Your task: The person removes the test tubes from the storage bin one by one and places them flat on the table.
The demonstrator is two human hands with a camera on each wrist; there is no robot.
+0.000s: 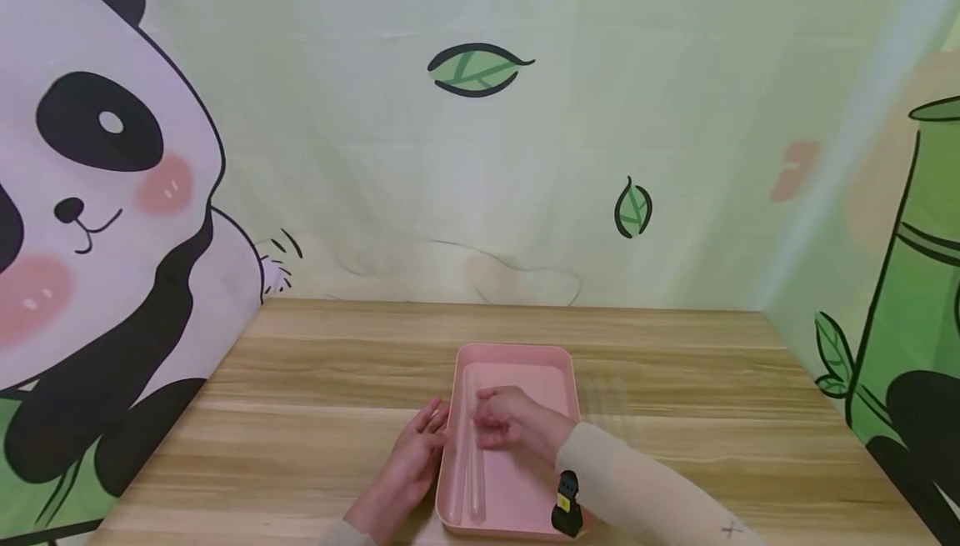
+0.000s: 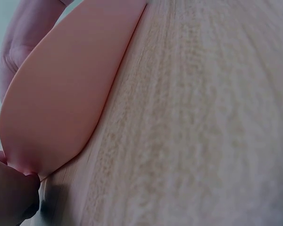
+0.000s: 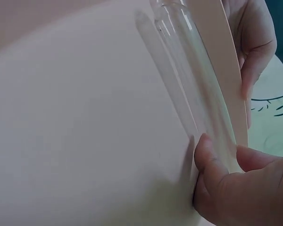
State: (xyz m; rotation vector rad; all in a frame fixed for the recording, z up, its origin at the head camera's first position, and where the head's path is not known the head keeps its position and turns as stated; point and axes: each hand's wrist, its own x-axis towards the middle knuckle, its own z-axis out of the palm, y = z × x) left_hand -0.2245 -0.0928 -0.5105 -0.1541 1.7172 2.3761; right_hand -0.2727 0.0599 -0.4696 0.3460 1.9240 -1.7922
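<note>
A pink rectangular tray stands on the table. Clear test tubes lie lengthwise along its left side, at least two side by side. Reaching into the tray from the right, my right hand pinches a tube between thumb and fingers. The right wrist view shows the tube's rimmed end pointing away from that hand. My left hand rests against the outside of the tray's left wall, its fingers fairly straight. Part of the tubes is hidden behind the right hand.
More clear tubes lie on the wooden table just right of the tray, partly behind the right sleeve. A black strap piece sits at that sleeve. Behind the table hangs a printed cloth with a panda and leaves.
</note>
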